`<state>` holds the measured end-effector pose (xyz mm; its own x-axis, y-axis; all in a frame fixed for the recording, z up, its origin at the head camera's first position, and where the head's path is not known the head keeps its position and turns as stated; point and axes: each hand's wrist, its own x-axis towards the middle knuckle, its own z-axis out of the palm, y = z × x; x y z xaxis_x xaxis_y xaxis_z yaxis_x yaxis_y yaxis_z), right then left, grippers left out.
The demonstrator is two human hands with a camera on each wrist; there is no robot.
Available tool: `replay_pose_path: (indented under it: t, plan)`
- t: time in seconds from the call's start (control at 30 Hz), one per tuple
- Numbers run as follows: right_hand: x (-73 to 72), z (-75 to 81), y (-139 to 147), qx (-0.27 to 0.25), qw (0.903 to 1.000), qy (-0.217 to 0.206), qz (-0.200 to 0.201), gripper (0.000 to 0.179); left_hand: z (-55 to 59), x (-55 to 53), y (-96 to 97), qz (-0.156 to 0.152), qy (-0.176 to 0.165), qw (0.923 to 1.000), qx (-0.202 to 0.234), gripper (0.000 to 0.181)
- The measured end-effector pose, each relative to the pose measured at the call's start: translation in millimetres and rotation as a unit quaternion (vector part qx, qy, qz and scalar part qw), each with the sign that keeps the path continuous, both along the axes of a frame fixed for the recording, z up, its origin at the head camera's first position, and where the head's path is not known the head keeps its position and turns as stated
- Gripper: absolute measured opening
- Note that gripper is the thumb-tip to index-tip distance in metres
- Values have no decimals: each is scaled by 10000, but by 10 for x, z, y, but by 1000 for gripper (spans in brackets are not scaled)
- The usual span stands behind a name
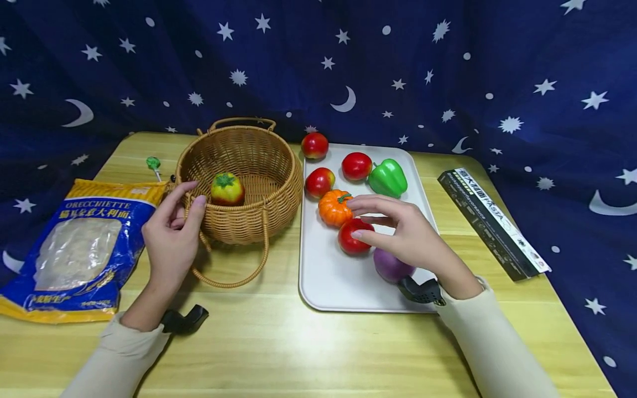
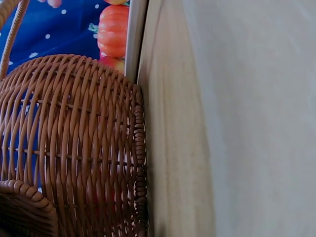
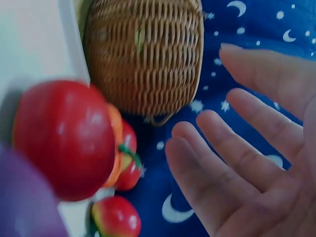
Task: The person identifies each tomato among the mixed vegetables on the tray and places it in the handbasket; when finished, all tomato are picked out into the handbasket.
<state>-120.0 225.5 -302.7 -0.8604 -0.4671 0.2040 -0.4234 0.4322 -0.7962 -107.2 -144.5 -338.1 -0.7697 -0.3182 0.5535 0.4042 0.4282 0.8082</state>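
My left hand (image 1: 171, 237) holds the left rim of a wicker basket (image 1: 234, 221), thumb and index finger at the edge. Inside the basket lies a yellow-and-red toy fruit (image 1: 227, 188) with a green top. Over the white tray (image 1: 318, 282), my right hand (image 1: 398, 226) hovers with spread, slightly bent fingers, holding nothing. In the right wrist view its palm and fingers (image 3: 232, 158) stand apart from a round red fruit (image 3: 66, 140). In the head view, that red fruit (image 1: 354, 237) sits below the fingertips, between an orange pumpkin (image 1: 334, 208) and a purple round vegetable (image 1: 390, 265), partly hidden.
A green bell pepper (image 1: 388, 178) and several red fruits (image 1: 356, 166) lie towards the tray's back. Left of the basket are an orecchiette pasta bag (image 1: 79, 249) and a green-topped lollipop (image 1: 153, 163). A black pasta box (image 1: 492, 221) lies right of the tray. Starry cloth (image 1: 298, 66) hangs behind.
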Motion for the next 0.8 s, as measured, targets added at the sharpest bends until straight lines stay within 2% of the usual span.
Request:
replay_pose_path:
  t: [0.1,0.23,0.43,0.8]
  plan:
    - [-31,-42,119,227,9996,-38,144,46,3,-4,9,-34,-11,10000,-1,27]
    - [-114,-126,259,285,9989,-235,284,46,-2,-9,8,-61,24,9999,90,27]
    - [-254,-295,408,313,9969,-680,244,48,-14,-8,-1,-94,40,9998,143,27]
    - [-331,-444,434,798,9921,-945,187,49,-39,-19,-28,-156,34,9997,171,28]
